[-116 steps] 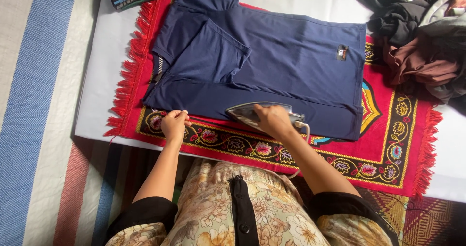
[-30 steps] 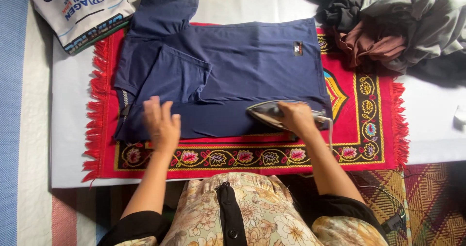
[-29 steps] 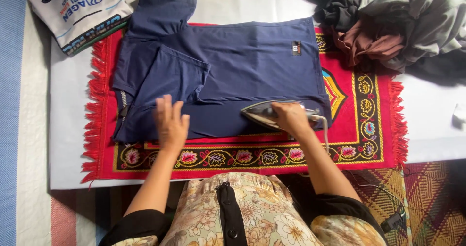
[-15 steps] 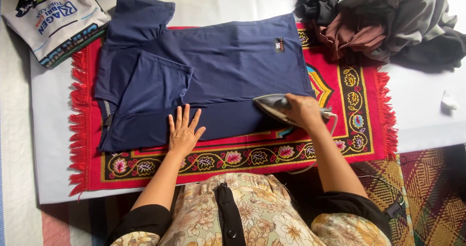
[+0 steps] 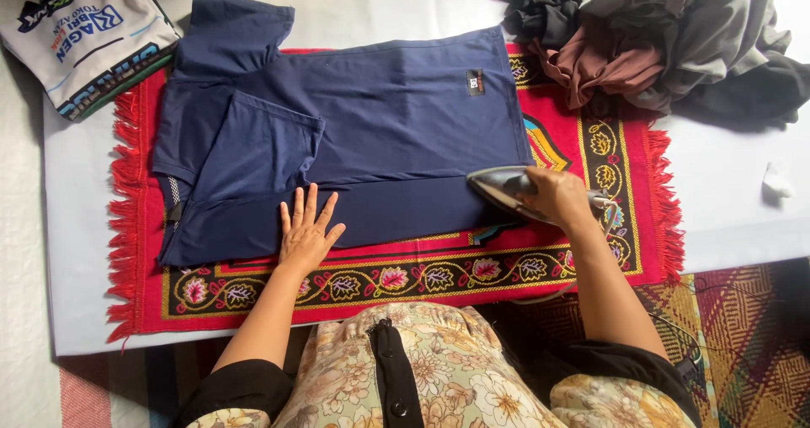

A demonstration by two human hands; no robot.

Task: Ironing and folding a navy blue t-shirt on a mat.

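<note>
Ironing navy shirt point(image 5: 396, 107), black square label point(image 5: 475, 82)

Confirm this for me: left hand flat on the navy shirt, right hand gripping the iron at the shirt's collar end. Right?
Not quite. The head view shows the iron at the hem end of the shirt, far from the collar. The rest holds: left hand lies flat on the shirt, and right hand grips the iron.

Under your flat left hand point(image 5: 305, 235) lies a plain navy shirt point(image 5: 396, 116); beneath it a red fringed mat point(image 5: 591, 251) with a black floral border; beyond your iron-holding right hand point(image 5: 557, 196), grey and brown clothes point(image 5: 658, 31).
</note>
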